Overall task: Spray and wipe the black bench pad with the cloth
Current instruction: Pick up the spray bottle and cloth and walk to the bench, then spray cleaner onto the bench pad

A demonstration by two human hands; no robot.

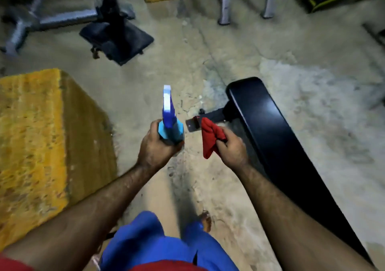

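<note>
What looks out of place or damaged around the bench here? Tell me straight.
Nothing looks spilled or broken. The black bench pad looks whole and dry. The left hand holds the spray bottle, pointed at the floor rather than the pad, and the right hand holds the red cloth. The concrete floor is patchy and worn.

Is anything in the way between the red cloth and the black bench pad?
Nothing visible is. The right hand holds the red cloth just left of the black bench pad, with only a dark metal bracket of the bench frame below it. The left hand holds the blue spray bottle further left.
</note>
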